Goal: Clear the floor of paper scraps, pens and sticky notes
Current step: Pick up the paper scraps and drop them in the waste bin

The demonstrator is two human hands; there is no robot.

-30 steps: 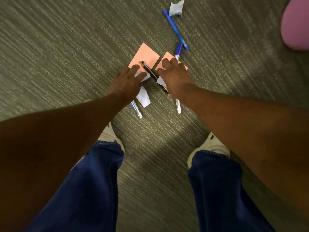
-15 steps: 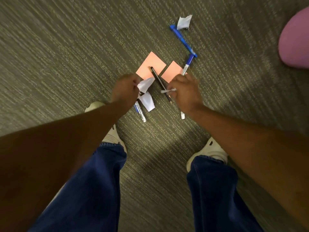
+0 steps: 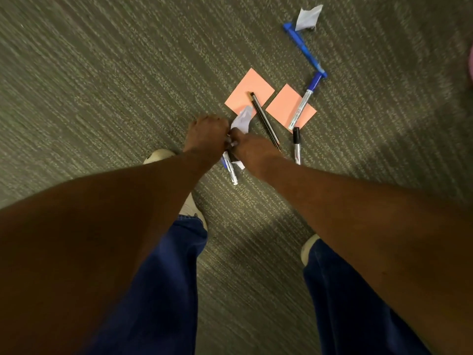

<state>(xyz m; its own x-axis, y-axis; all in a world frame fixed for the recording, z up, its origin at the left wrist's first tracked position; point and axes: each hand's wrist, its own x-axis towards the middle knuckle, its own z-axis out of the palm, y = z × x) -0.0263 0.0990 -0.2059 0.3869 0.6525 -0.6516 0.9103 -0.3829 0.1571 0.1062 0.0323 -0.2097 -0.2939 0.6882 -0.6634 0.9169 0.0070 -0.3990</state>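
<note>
Floor (image 3: pixel 102 73): grey-green ribbed carpet; wide bare stretches to the left and toward the near side, all clutter bunched right of centre.
Left hand (image 3: pixel 208 134): fingers curled, gripping a crumpled white paper scrap (image 3: pixel 242 120) that sticks out past the knuckles over the corner of a sticky note.
Right hand (image 3: pixel 249 149): knuckles up, fingertips meeting the left hand's at the same scrap; whether it pinches the paper or only touches it cannot be told.
Under the hands: a clear-barrelled pen (image 3: pixel 230 170) with blue inside lies on the carpet, half hidden, and a second white scrap (image 3: pixel 238 164) peeks out just beside it.
Sticky notes: two salmon-pink squares, flat, corners nearly touching; left note (image 3: pixel 247 92), right note (image 3: pixel 286 107).
Black pencil (image 3: pixel 265 121): slim and dark, lying slantwise from the left note's edge toward the right wrist.
Blue-capped pen (image 3: pixel 304 103): clear barrel, lying across the right note.
Black-capped marker (image 3: pixel 297 146): pale barrel, just near of the right note, beside the right forearm.
Blue pen (image 3: pixel 304 51): solid blue, farther off, its near end touching the blue cap.
Far scrap (image 3: pixel 307 16): crumpled white paper at that pen's far end.
Feet: pale shoes (image 3: pixel 158 156) and blue trouser legs (image 3: pixel 158 290), planted near of the pile.
Right edge: a sliver of something pink (image 3: pixel 471 65).
</note>
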